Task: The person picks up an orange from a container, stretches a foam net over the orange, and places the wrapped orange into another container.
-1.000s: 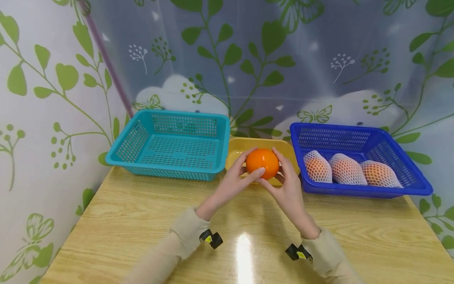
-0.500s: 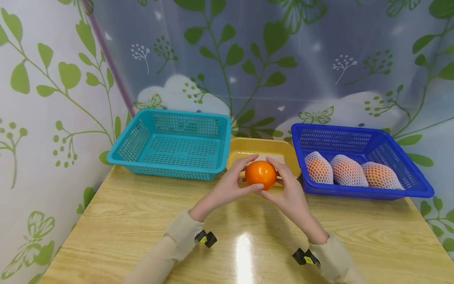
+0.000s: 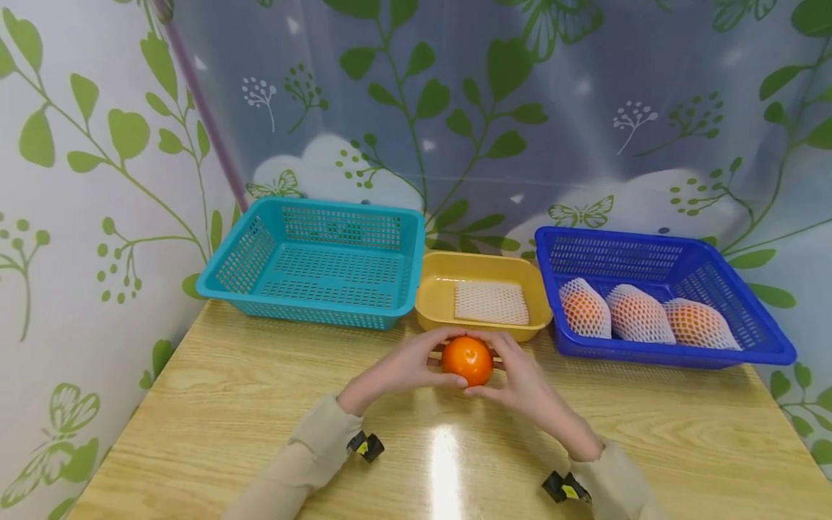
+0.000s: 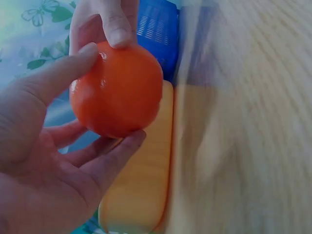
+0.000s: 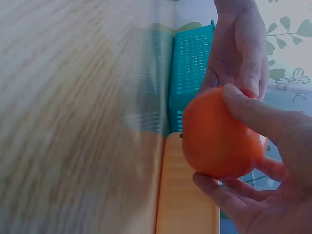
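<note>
A shiny orange [image 3: 467, 360] is held between both hands, in front of the yellow tray. My left hand [image 3: 404, 365] grips its left side, thumb on top and fingers curled beneath, as the left wrist view shows. From the other side my right hand [image 3: 528, 388] grips the same orange [image 5: 222, 134], its thumb close to the left thumb. Flat in the yellow tray [image 3: 438, 307] lies a white foam net sleeve [image 3: 490, 302].
On the left stands a teal perforated basket [image 3: 312, 312] with nothing in it. A blue basket [image 3: 650, 348] on the right holds three oranges [image 3: 633, 314] in white foam nets. All stand along the back of the wooden table [image 3: 260, 390], before a leaf-patterned curtain [image 3: 455, 108].
Both hands have drawn the orange from over the yellow tray toward the body and slightly left. The foam net in the tray, hidden at first, now shows fully.
</note>
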`<state>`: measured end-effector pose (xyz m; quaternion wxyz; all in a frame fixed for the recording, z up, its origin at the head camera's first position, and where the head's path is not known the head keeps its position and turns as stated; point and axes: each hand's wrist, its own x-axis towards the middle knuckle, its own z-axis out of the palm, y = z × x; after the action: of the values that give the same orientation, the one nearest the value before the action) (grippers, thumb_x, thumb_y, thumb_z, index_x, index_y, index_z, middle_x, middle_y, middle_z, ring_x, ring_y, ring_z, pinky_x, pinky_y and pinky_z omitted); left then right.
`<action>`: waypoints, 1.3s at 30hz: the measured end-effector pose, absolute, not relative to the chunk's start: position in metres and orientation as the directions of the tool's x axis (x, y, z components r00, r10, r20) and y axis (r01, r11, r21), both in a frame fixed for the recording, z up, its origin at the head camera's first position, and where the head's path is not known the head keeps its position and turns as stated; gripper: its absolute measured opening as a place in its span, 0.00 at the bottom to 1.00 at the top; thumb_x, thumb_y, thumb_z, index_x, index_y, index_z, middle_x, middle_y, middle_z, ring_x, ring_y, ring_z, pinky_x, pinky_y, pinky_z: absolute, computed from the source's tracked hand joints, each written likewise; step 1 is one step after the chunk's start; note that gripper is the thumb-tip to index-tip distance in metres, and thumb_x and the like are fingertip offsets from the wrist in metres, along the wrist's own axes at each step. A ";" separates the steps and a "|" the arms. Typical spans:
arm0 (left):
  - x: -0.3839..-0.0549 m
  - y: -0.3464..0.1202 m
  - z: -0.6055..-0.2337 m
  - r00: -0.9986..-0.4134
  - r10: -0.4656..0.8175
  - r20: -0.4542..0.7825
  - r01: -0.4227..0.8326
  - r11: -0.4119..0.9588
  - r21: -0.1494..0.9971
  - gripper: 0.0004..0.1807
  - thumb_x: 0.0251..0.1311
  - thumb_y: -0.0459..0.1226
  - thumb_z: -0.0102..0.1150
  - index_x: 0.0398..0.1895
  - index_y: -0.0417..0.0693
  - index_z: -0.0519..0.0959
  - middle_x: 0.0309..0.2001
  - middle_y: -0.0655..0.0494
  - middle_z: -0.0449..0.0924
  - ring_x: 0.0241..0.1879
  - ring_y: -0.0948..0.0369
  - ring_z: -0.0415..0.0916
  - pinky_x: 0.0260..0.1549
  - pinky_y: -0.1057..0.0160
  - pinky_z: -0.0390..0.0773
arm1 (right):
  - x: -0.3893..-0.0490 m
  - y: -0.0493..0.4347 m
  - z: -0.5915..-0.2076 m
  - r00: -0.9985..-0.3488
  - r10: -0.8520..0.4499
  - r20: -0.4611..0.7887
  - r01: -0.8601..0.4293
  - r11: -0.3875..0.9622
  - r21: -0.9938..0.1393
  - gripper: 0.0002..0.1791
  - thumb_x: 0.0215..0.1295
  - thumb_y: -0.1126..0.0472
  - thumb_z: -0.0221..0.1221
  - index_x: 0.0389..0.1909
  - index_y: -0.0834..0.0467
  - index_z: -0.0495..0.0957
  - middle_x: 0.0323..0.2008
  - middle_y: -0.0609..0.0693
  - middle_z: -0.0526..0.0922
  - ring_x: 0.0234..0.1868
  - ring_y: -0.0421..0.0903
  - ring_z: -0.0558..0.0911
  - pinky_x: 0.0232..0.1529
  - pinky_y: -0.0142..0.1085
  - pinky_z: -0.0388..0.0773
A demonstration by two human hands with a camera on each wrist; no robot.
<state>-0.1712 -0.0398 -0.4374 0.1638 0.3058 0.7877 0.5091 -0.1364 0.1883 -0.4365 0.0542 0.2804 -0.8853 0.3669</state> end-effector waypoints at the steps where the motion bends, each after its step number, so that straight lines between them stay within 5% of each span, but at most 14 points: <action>1: -0.171 -0.039 -0.439 -0.762 0.646 0.049 0.308 0.295 0.904 0.39 0.57 0.40 0.75 0.72 0.51 0.68 0.66 0.53 0.73 0.62 0.54 0.74 0.53 0.65 0.81 | -0.136 0.188 -0.437 -0.839 -0.461 0.288 -0.531 0.579 -0.619 0.43 0.50 0.60 0.78 0.68 0.57 0.69 0.59 0.57 0.75 0.57 0.56 0.80 0.52 0.44 0.83; 13: -0.167 -0.040 -0.450 -0.779 0.627 0.014 0.361 0.431 0.827 0.41 0.57 0.46 0.75 0.72 0.48 0.68 0.66 0.52 0.74 0.63 0.54 0.74 0.53 0.67 0.79 | -0.138 0.187 -0.445 -0.819 -0.523 0.236 -0.543 0.573 -0.614 0.42 0.52 0.63 0.77 0.67 0.60 0.68 0.61 0.57 0.76 0.56 0.56 0.81 0.51 0.42 0.84; 28: -0.166 -0.042 -0.449 -0.780 0.625 -0.025 0.328 0.443 0.835 0.40 0.59 0.51 0.72 0.72 0.51 0.68 0.63 0.53 0.75 0.57 0.58 0.77 0.51 0.67 0.79 | -0.141 0.191 -0.440 -0.802 -0.574 0.164 -0.535 0.568 -0.626 0.43 0.55 0.61 0.75 0.71 0.58 0.65 0.64 0.59 0.75 0.53 0.55 0.82 0.50 0.45 0.84; 39: -0.167 -0.039 -0.454 -0.781 0.624 -0.037 0.314 0.443 0.840 0.40 0.61 0.49 0.71 0.72 0.48 0.66 0.64 0.49 0.75 0.56 0.56 0.78 0.49 0.69 0.79 | -0.173 0.202 -0.404 -0.830 -0.464 0.310 -0.557 0.654 -0.512 0.22 0.69 0.58 0.65 0.62 0.54 0.78 0.58 0.53 0.81 0.53 0.57 0.83 0.52 0.54 0.82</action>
<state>-0.1669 -0.0392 -0.4541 0.1737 0.2821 0.8314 0.4461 -0.1730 0.2025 -0.4045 0.0760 0.2818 -0.9061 0.3061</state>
